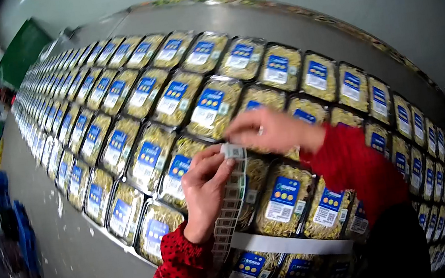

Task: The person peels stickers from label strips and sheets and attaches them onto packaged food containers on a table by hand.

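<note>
Trailing from the left hand (204, 185), labels (233, 211) start near the right hand (270, 129).

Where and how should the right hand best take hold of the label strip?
Probably pinch the upper end of the label strip by its edge, coming from the right. That end shows beyond the left hand, which pinches it from the left, and the right hand is close by on the open side.

Long pale label strip (229, 211), aslant
</note>
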The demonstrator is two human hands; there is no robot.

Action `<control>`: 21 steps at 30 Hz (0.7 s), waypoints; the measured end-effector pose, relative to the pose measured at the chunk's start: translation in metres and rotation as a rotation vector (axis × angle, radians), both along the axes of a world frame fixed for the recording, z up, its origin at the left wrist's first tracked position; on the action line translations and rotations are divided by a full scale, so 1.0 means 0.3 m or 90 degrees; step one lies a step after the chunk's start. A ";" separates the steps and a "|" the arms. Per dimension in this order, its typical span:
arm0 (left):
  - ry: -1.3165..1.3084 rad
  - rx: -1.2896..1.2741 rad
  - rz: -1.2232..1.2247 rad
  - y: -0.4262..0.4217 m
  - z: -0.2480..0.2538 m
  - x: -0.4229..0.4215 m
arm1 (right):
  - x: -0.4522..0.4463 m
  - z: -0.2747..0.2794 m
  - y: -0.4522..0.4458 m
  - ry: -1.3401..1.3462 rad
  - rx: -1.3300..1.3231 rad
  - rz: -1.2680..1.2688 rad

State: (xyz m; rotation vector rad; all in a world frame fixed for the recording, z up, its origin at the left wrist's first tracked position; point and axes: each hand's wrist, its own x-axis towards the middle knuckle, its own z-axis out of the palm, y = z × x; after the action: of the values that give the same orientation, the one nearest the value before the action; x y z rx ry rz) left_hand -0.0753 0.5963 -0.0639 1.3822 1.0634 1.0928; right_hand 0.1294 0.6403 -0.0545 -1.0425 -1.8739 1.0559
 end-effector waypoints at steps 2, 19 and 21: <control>0.050 0.025 -0.030 -0.008 0.005 0.044 | 0.020 0.050 -0.111 -0.098 0.059 -0.026; 0.013 -0.069 -0.190 -0.176 -0.016 0.407 | 0.852 -0.310 0.018 -0.068 -0.104 -0.770; 0.036 -0.023 -0.188 -0.168 0.005 0.406 | 0.858 -0.341 0.067 -0.183 -0.174 -0.870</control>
State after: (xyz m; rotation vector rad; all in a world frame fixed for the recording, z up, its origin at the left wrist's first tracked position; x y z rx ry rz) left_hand 0.0464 0.5458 -0.0625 1.4937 0.8798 0.8195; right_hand 0.3869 0.6605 -0.1568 -2.1997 -0.7499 0.3019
